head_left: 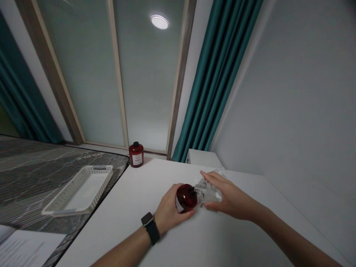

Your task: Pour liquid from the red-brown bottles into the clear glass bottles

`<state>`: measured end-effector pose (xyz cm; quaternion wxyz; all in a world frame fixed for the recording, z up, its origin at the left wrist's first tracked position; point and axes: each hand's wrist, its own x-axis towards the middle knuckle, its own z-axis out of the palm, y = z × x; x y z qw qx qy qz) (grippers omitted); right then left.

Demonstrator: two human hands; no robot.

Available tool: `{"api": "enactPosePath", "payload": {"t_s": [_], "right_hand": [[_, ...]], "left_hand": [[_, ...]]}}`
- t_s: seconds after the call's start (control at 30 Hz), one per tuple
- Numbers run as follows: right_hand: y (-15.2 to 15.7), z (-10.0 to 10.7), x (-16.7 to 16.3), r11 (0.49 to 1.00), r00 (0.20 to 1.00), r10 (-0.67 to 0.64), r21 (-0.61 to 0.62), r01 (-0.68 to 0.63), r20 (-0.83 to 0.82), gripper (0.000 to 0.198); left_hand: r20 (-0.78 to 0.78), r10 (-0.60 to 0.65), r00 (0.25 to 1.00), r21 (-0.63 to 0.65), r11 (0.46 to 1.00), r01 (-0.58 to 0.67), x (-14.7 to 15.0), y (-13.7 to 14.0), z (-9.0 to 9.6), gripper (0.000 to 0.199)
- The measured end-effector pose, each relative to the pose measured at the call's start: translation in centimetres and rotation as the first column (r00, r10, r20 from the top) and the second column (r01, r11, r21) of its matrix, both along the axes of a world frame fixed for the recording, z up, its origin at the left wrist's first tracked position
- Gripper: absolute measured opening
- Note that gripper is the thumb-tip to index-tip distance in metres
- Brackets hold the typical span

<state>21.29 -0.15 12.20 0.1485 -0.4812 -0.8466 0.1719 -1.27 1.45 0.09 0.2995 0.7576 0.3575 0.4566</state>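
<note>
My left hand point(170, 211) is wrapped around a dark red bottle point(188, 198) with a white label, which leans to the right over the white table. In my right hand point(222, 194), between thumb and fingers, is a clear container point(209, 193) with crinkled see-through film about it. The narrow end of the container meets the red bottle at its neck; whether it goes inside I cannot tell. A second dark red bottle point(136, 155), black-capped and white-labelled, stands upright at the table's far left corner, apart from both hands.
The white table point(155, 181) has a wall point(300, 111) on its right. Left of it, on a grey patterned surface, lie a white perforated basket point(102, 187) and printed paper point(30, 248). Behind are a white box point(204, 158), a green curtain point(217, 81) and frosted glass doors point(147, 85).
</note>
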Motion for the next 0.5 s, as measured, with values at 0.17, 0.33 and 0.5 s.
{"api": "enactPosePath", "payload": {"t_s": [0.17, 0.33, 0.5], "right_hand": [[0.05, -0.04, -0.04, 1.0, 1.0, -0.006, 0.006, 0.006, -0.003, 0.088], [0.08, -0.06, 0.0, 1.0, 1.0, -0.009, 0.003, 0.009, -0.002, 0.089], [0.03, -0.05, 0.03, 1.0, 1.0, -0.005, 0.006, 0.005, 0.001, 0.087]], "left_hand": [[0.006, 0.005, 1.0, 0.007, 1.0, -0.005, 0.03, 0.14, -0.32, 0.07], [-0.001, -0.006, 1.0, -0.011, 1.0, 0.006, 0.04, 0.11, -0.25, 0.069], [-0.005, -0.012, 1.0, -0.033, 0.999, 0.012, 0.08, 0.03, -0.05, 0.069]]}}
